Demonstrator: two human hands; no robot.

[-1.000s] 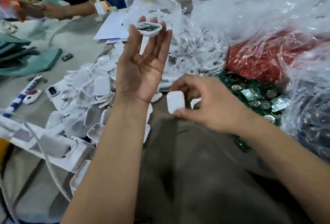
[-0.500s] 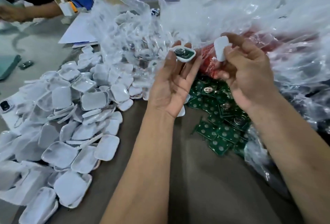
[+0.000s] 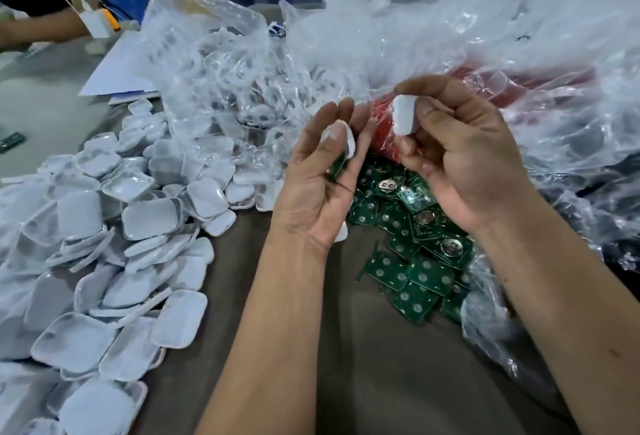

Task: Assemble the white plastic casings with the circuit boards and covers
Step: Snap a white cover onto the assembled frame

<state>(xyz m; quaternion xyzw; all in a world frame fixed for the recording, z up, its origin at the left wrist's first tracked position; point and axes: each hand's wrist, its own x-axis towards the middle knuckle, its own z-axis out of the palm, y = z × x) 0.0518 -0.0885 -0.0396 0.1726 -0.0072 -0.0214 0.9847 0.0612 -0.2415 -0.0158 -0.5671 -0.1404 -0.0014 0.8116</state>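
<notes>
- Tabletop [image 3: 363, 348]: grey-brown cloth surface. The heap of green circuit boards [image 3: 412, 258] serves as landmark for every place below.
- Clear plastic bags [image 3: 346, 53]: bulky and crumpled, behind the board heap; one of them holds red parts. Judged to be bulk stock left within easy reach.
- Pile of white casings [image 3: 114, 244]: spread wide to the left of the board heap, shells lying loose at mixed angles. The two stocks flank the work gap, probably so each hand can draw from its own side.
- Left hand [image 3: 320, 185]: raised above the left edge of the board heap, palm toward the camera. The grip grasps a white casing [image 3: 348, 143] between thumb and fingers; a green board shows in the shell under the thumb. Shell is tilted edge-on, its open side seemingly turned toward the other hand to receive the cover.
- Right hand [image 3: 464, 154]: above the far end of the board heap. The grip pinches a white cover [image 3: 404, 115] between thumb and fingertips, held upright.
- Cover and casing: near, facing, not touching. Judged step: bringing the cover onto the loaded casing, not yet mated.
</notes>
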